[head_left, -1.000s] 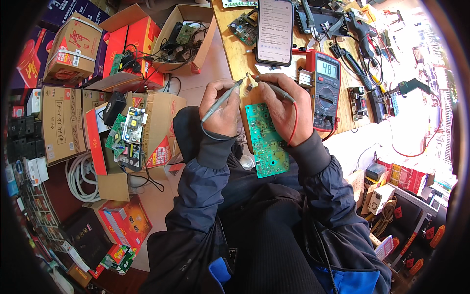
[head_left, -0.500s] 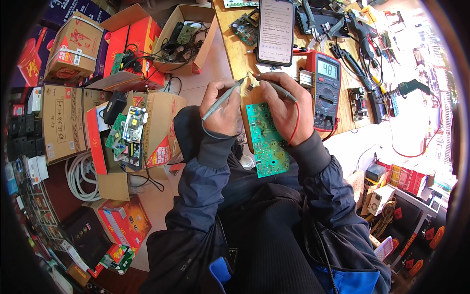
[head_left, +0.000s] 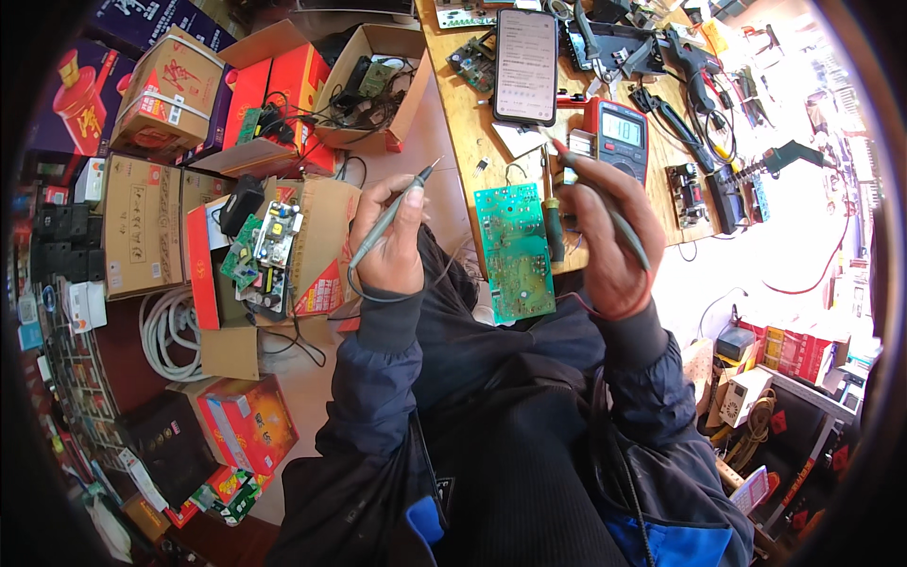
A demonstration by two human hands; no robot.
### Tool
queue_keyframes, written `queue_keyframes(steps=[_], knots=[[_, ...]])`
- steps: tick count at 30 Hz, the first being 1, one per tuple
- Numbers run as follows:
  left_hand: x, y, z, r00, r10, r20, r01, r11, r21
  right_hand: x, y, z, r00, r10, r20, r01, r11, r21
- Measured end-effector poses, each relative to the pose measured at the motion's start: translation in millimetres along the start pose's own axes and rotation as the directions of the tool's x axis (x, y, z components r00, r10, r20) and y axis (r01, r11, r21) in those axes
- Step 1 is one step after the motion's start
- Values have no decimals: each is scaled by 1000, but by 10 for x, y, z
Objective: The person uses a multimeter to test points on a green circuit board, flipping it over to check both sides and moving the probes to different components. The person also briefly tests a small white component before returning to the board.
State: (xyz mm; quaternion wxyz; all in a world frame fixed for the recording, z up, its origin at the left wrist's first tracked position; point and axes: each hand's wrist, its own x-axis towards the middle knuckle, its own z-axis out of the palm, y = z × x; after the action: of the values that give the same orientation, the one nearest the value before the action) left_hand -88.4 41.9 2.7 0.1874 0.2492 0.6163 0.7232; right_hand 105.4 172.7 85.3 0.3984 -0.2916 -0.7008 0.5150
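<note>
Between finger and thumb of my left hand (head_left: 392, 250) is a grey test probe (head_left: 389, 222), its bare tip pointing up and to the right, touching nothing. My right hand (head_left: 614, 231) grips a second test probe (head_left: 624, 236), whose tip reaches toward the small parts below the phone; I cannot tell whether it touches anything. A green circuit board (head_left: 515, 248) lies between my hands, overhanging the table's near edge. Above it on the wood are a small three-legged component (head_left: 481, 166) and a bent wire (head_left: 515, 172). Behind my right hand stands a red multimeter (head_left: 619, 142) with a lit display.
A screwdriver (head_left: 554, 231) lies beside the board. A phone (head_left: 525, 68) with a lit screen is farther back. Pliers, cables and a soldering gun (head_left: 694, 71) crowd the table (head_left: 463, 118) at the right. Open cartons (head_left: 402, 104) of electronics stand on the floor at left.
My hands have moved apart, left and right, drawing the probe tips away from a small part above the board. The meter's display has changed. The bent wire now lies on the table.
</note>
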Motion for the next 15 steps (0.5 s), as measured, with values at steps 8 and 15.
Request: queue_keyframes(steps=[8,15], knots=[[-814,584,-230,989,-79,125,73,996,52,-827,-132,-522,1000,-12,-16,11,1000,-27],[-1471,973,19,866,3,500,-133,966,223,-1432,-189,-427,987,64,147,-86,985,148]])
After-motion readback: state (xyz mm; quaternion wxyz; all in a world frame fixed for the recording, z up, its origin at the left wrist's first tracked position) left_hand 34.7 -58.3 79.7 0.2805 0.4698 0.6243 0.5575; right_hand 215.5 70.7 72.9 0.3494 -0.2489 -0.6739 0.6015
